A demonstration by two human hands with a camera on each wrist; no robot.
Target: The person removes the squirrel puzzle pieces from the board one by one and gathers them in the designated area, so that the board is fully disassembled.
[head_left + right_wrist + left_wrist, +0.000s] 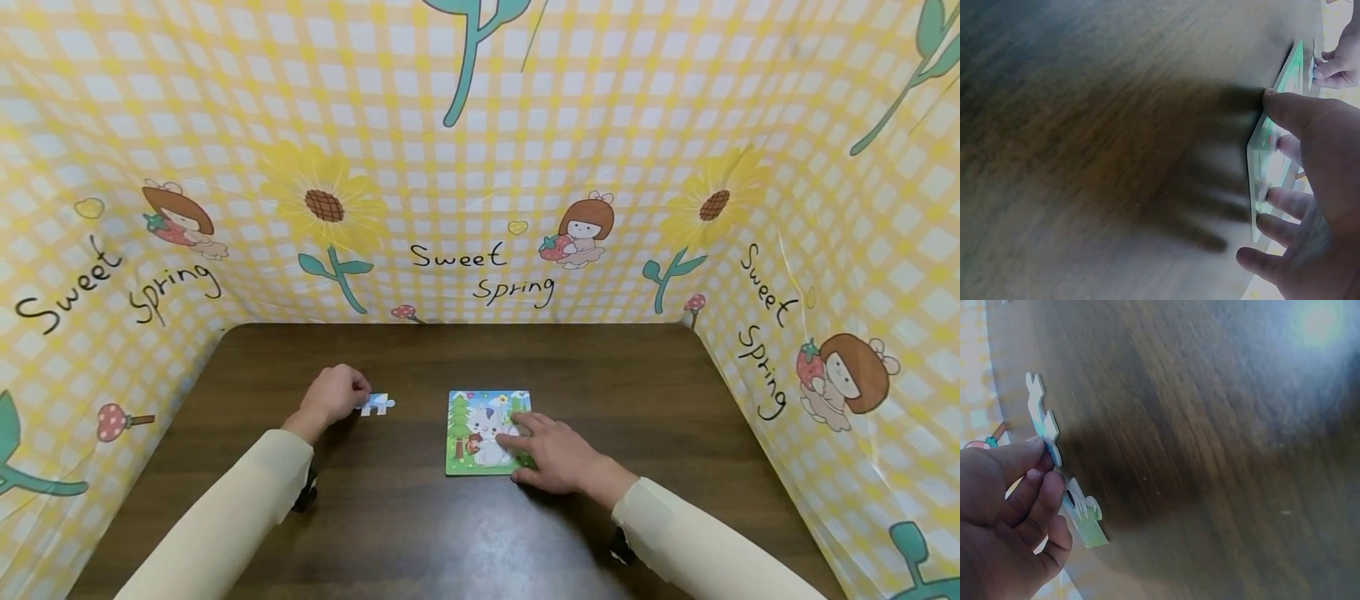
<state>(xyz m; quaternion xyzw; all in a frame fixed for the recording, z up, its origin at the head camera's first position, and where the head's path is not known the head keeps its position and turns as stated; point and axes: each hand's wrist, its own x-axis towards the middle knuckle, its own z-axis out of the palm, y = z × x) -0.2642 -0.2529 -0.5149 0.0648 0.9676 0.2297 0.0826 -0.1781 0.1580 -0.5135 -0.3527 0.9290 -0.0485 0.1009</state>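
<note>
Left of centre on the table, my left hand [333, 395] pinches a jigsaw piece [377, 404] with blue and white colouring and knobbed edges. Seen in the left wrist view, thumb and fingers close on jigsaw pieces [1088, 526] with blue and green parts; whether they are one or two is hard to tell. A square picture puzzle [459, 408] lies flat near the middle, showing a white animal, green trees and blue sky. Over its right side, my right hand [557, 454] rests with fingers spread, covering part of the picture. Its thumb touches the puzzle's near edge in the right wrist view.
Both things lie on a dark brown wooden table [420, 533]. A yellow checked cloth [480, 208] with flowers and printed words rises behind the table and along both sides.
</note>
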